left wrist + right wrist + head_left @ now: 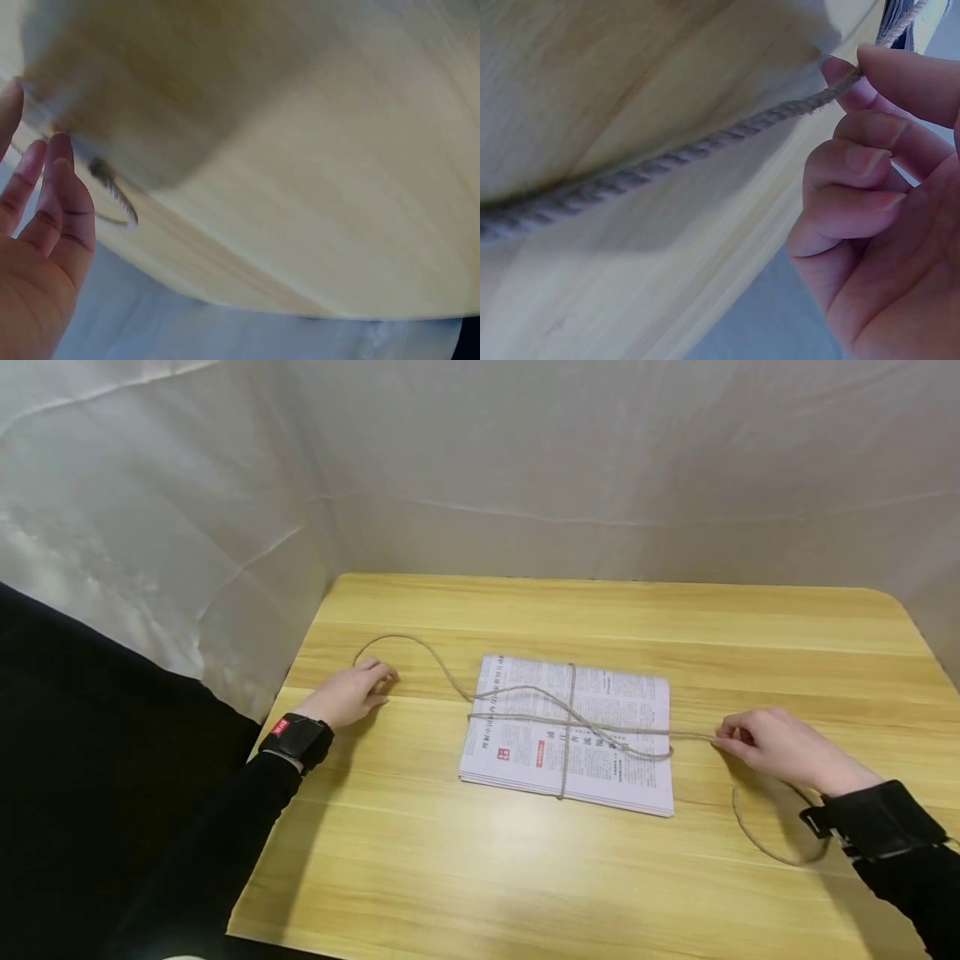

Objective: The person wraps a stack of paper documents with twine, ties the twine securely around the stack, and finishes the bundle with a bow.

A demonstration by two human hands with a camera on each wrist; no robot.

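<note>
The folded newspaper stack (pixel 567 733) lies flat at the centre of the frame on the wooden worktop (pixel 525 877), with jute twine (pixel 525 718) crossed over it once lengthwise and once across; the crossing sits a little right of the stack's middle. The right hand (pixel 780 745), at the right of the frame, pinches one twine end between thumb and forefinger, the other fingers curled under; the right wrist view shows this pinch clearly. The left hand (pixel 351 692), at the left of the frame, rests on the worktop with fingers curled at the other twine end; whether it really grips the cord I cannot tell, because the left wrist view is blurred and shows only fingers (pixel 56 195) near a short piece of twine (pixel 112 191).

What could go wrong, in my judgement: the wrap looks slack, so a pull from only one side may drag the stack sideways or slide the crossing off the edge; the thin pinch may slip on the rough cord; the loose loop at lower right may catch under the wrist.

Counted: one newspaper stack; one length of twine with two free ends; two hands; one worktop.
</note>
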